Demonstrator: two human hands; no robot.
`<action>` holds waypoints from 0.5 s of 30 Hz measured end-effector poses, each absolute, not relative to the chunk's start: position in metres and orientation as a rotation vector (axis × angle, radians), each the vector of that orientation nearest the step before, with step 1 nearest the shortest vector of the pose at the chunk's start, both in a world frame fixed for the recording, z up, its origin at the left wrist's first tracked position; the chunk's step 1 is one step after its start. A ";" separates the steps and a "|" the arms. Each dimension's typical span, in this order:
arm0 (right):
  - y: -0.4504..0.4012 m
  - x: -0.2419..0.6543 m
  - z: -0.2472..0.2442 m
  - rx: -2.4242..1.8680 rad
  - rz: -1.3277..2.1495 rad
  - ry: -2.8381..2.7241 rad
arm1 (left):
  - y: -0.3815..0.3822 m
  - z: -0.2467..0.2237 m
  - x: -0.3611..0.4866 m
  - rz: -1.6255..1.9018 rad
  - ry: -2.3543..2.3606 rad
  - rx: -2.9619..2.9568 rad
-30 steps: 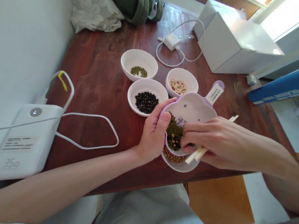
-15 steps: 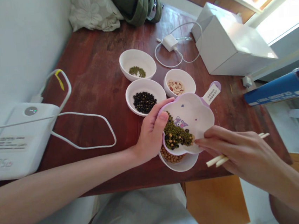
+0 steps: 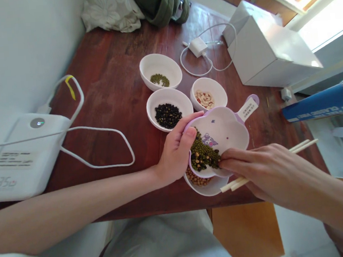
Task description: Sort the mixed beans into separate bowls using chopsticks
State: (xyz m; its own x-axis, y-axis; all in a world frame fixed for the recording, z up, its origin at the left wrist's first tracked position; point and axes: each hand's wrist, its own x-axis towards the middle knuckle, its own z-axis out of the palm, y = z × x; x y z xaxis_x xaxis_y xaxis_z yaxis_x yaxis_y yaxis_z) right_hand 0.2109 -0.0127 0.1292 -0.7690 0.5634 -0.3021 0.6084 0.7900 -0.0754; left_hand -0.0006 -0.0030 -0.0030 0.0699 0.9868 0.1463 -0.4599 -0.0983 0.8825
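Observation:
My left hand grips the rim of a white and purple flower-shaped bowl, thumb inside, tilting it. Mixed green, black and yellow beans lie at its left side. My right hand holds a pair of chopsticks against the palm, its fingertips at the beans. Beneath the flower bowl is a white bowl of tan beans, partly hidden. Beyond it stand white bowls of black beans, green beans and pale nut pieces.
On the left lies a white power bank with a looping cable. A white charger with its cord and a white box are at the back right. A blue box is at the right, a green bag at the back.
My right hand has moved left, deeper over the flower bowl, its fingertips now at the beans. The chopsticks have shifted left with it. The whole view has shifted slightly.

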 end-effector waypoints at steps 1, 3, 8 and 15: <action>-0.011 0.211 0.130 0.903 -0.263 2.711 | -0.003 -0.003 -0.001 1.409 0.725 0.988; -0.007 0.213 0.130 0.880 -0.302 2.710 | -0.003 -0.003 -0.001 1.408 0.724 0.987; 0.006 0.211 0.128 0.841 -0.288 2.691 | -0.003 -0.004 -0.001 1.412 0.711 0.981; 0.011 0.200 0.127 0.756 -0.313 2.643 | -0.004 -0.006 0.000 1.411 0.708 0.972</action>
State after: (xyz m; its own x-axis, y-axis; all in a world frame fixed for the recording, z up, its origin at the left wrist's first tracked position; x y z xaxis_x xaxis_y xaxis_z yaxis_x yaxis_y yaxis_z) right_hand 0.2001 0.0113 0.1273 -0.7865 0.4624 -0.4095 0.5452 0.8312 -0.1085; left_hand -0.0001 -0.0036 -0.0064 0.0720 0.9870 0.1435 -0.4746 -0.0926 0.8753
